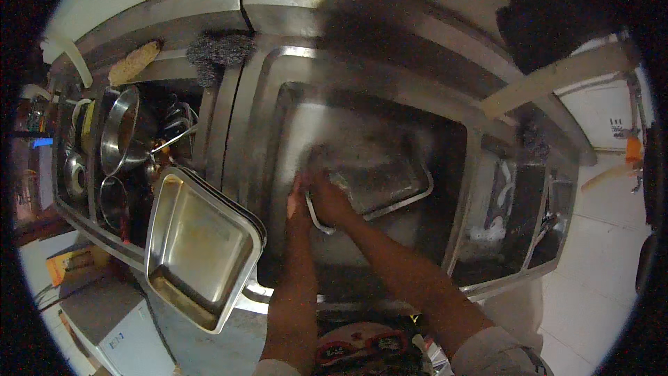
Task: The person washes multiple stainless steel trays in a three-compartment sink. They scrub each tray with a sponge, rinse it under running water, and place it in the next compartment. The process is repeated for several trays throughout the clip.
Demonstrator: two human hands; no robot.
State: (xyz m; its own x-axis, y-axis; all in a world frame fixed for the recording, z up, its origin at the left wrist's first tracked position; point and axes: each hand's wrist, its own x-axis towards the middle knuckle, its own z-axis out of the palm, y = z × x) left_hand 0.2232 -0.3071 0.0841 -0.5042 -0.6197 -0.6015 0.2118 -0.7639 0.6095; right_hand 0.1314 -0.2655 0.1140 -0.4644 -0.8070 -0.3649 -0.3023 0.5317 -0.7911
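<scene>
In the deep steel sink basin before me lies a rectangular metal pan, tilted, its bright rim showing along the near side. My left hand is at the pan's left end, outside the rim. Just right of it, my right hand reaches over that end into the pan. Both hands are blurred and close together in shadow. Whether the fingers grip the rim or anything else is hidden.
A stack of rectangular steel pans rests at the left over the sink's front edge. Left of it, another basin holds a steel bowl and utensils. A dark scouring pad and a yellowish sponge lie behind. More basins stand right.
</scene>
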